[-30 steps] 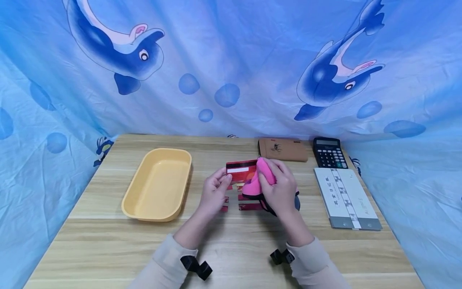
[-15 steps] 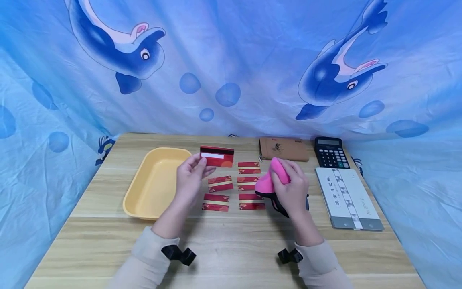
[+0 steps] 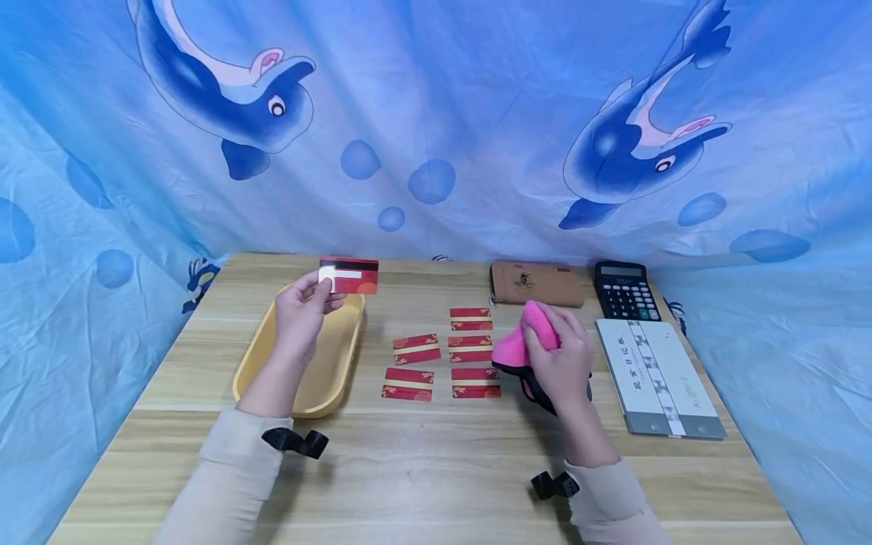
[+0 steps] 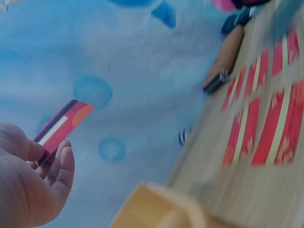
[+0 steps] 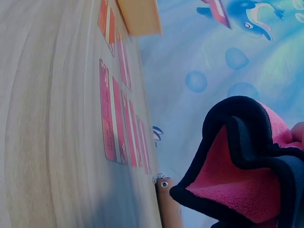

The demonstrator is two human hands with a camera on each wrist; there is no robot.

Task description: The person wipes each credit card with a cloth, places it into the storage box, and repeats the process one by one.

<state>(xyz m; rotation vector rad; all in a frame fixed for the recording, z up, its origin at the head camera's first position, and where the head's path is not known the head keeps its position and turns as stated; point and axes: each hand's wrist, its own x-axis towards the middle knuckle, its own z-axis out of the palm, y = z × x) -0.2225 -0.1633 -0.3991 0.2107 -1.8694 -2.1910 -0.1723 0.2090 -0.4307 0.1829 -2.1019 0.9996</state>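
Observation:
My left hand (image 3: 298, 322) pinches a red bank card (image 3: 361, 280) at its left end, between thumb and fingers. The card's black stripe and white strip face me, and it is raised above the far end of the yellow tray (image 3: 357, 341). In the left wrist view the card (image 4: 71, 121) tilts upward from the fingertips. My right hand (image 3: 564, 359) grips a bunched pink fleecy cloth (image 3: 511, 350) with black edging, right of the cards on the table. The right wrist view shows the cloth's folds (image 5: 242, 190); most of that hand is out of view there.
Several red and gold cards (image 3: 417, 350) lie in two columns mid-table. A brown zip wallet (image 3: 555, 286) and a black calculator (image 3: 625, 295) stand at the back right. Below the calculator lies a grey-white notebook (image 3: 613, 371). A blue dolphin curtain (image 3: 477, 113) hangs behind the table.
The left hand has carried the bank card away from the cloth, leftward and up to above the tray. The right hand with the cloth has shifted slightly right, uncovering the cards on the table.

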